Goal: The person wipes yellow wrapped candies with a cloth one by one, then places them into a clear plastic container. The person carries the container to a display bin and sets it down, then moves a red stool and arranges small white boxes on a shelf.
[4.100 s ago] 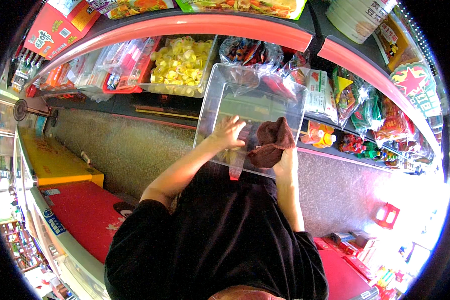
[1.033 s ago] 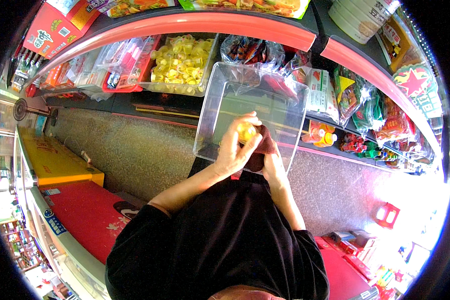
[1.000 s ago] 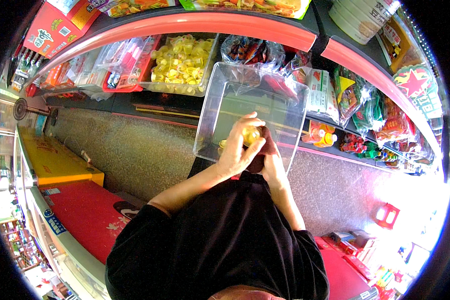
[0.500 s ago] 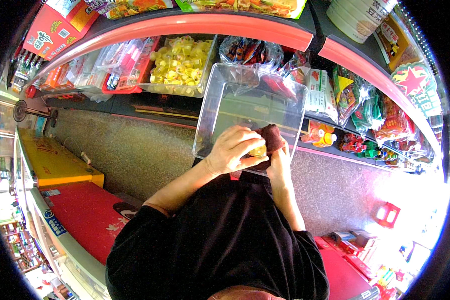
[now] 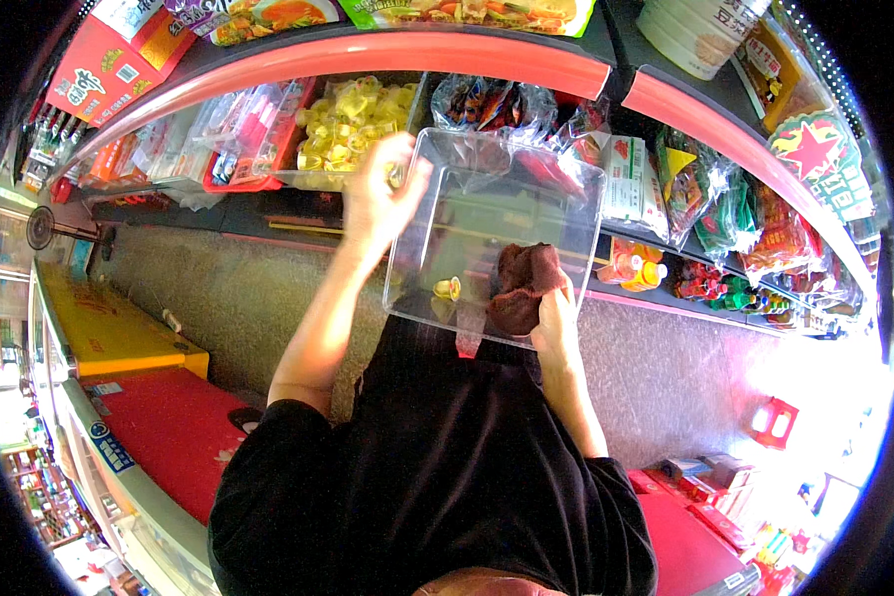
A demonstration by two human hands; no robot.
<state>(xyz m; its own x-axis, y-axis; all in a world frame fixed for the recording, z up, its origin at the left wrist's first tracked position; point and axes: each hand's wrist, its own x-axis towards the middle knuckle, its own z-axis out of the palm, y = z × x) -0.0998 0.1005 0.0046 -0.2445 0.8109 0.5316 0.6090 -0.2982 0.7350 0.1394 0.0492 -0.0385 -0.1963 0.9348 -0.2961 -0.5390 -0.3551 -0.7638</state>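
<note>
A clear plastic box (image 5: 422, 199) sits in front of me, tilted toward me. Inside it, near its lower left, lies one small yellow cup with a lid (image 5: 447, 289), like a jelly cup. My right hand (image 5: 556, 323) grips a dark brown cloth (image 5: 524, 283) at the box's lower right. Raised over the box's left rim, my left hand (image 5: 375, 199) is at the right edge of a bin of yellow cups (image 5: 353, 124). Its thumb and fingers are apart; a bit of yellow shows between them, and I cannot tell whether it lies in the bin behind.
A shelf with a red edge strip (image 5: 387, 45) runs above the bin. Red trays (image 5: 243, 184) stand to the left, bagged snacks (image 5: 690, 189) to the right, orange bottles (image 5: 634, 266) lower down. A red-topped chest (image 5: 169, 427) is at my left.
My left hand has let go of the yellow cup, which now lies in the clear box, and moved up and left to the bin. The cloth stays in my right hand.
</note>
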